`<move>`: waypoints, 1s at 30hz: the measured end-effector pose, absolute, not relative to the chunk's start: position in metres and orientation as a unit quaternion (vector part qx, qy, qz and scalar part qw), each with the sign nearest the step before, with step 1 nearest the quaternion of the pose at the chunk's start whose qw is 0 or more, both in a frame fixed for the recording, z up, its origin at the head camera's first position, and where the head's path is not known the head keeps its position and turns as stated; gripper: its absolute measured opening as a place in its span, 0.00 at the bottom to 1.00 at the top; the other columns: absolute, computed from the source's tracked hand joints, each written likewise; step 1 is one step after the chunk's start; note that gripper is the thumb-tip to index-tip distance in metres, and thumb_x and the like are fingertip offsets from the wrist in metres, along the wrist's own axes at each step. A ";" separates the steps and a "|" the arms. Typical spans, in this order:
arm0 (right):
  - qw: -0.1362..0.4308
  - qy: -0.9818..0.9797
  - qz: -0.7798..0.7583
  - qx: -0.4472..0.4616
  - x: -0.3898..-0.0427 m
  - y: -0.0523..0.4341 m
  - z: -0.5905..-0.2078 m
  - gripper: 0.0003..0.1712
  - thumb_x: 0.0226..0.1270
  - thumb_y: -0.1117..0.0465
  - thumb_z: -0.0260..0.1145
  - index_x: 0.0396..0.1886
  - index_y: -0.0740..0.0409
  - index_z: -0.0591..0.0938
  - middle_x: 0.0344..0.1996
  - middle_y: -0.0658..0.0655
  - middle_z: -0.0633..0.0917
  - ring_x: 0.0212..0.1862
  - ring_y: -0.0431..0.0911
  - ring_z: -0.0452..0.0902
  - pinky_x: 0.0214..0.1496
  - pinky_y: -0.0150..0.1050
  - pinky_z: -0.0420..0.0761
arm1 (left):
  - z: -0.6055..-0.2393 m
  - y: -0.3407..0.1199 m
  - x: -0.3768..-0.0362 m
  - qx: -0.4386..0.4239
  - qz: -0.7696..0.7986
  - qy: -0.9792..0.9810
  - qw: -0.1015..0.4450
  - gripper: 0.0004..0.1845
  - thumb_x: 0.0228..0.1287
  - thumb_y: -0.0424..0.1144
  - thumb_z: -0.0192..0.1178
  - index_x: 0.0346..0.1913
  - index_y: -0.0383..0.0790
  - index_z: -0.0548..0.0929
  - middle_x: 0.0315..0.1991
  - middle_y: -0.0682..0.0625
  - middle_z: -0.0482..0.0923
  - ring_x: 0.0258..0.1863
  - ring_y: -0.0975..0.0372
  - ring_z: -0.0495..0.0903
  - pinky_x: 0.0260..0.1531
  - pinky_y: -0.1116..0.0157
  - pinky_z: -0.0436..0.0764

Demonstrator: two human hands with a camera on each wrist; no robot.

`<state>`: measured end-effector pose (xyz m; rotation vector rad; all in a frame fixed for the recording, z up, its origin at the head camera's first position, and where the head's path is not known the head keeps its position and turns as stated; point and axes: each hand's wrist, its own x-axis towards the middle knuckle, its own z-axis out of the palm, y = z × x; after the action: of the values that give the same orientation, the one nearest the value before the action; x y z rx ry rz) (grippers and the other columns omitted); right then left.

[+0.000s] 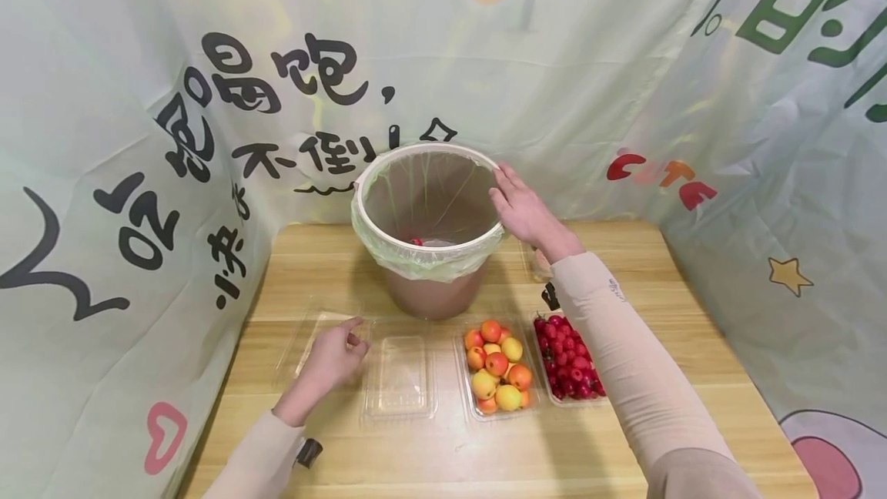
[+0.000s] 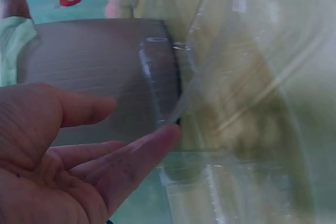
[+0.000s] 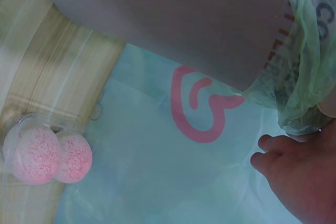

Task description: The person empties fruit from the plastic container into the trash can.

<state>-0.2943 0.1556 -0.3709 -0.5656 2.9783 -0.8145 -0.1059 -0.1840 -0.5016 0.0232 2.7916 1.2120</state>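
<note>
Brown plastic bin (image 1: 433, 295), lined with a green bag, stands mid-table; the right hand (image 1: 523, 210) rests flat-fingered against its rim, apparently steadying it. Left hand (image 1: 333, 356), fingers relaxed and holding nothing, touches the empty clear plastic clamshell tray (image 1: 398, 376) beside the apricot tray (image 1: 497, 370).

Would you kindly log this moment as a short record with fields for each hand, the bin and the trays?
Left hand: open, fingertips at the empty clear tray
Right hand: open, fingers resting on the bin rim
Bin: brown, upright, lined with a green bag, one small red item inside
Apricot tray: full, uncovered
Cherry tray: full, rightmost
Surface: wooden table
</note>
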 end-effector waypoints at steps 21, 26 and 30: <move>0.005 0.950 -0.256 -0.178 -0.293 0.156 -0.371 0.40 0.86 0.43 0.36 0.87 0.58 0.47 0.87 0.61 0.44 0.87 0.59 0.41 0.89 0.56 0.47 | -0.503 -0.114 -0.114 0.074 0.558 0.814 0.140 0.33 0.63 0.26 0.64 0.72 0.23 0.71 0.47 0.32 0.87 0.32 0.59 0.87 0.27 0.68 0.87; 0.005 0.951 -0.254 -0.178 -0.294 0.155 -0.370 0.39 0.86 0.44 0.37 0.87 0.59 0.47 0.87 0.61 0.44 0.87 0.59 0.40 0.89 0.56 0.47 | -0.507 -0.097 -0.116 0.070 0.569 0.802 0.167 0.36 0.63 0.26 0.64 0.74 0.24 0.68 0.48 0.32 0.86 0.30 0.49 0.89 0.29 0.56 0.91; 0.006 0.950 -0.255 -0.178 -0.294 0.155 -0.370 0.39 0.87 0.46 0.37 0.87 0.59 0.47 0.87 0.61 0.44 0.87 0.59 0.40 0.89 0.56 0.46 | -0.512 -0.083 -0.118 0.068 0.576 0.795 0.179 0.37 0.63 0.27 0.64 0.75 0.22 0.66 0.47 0.34 0.87 0.33 0.43 0.90 0.34 0.49 0.92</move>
<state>-0.2942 0.1550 -0.3697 -0.5583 2.9746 -0.7973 -0.1180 -0.0830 -0.5122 0.1913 2.2474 1.6293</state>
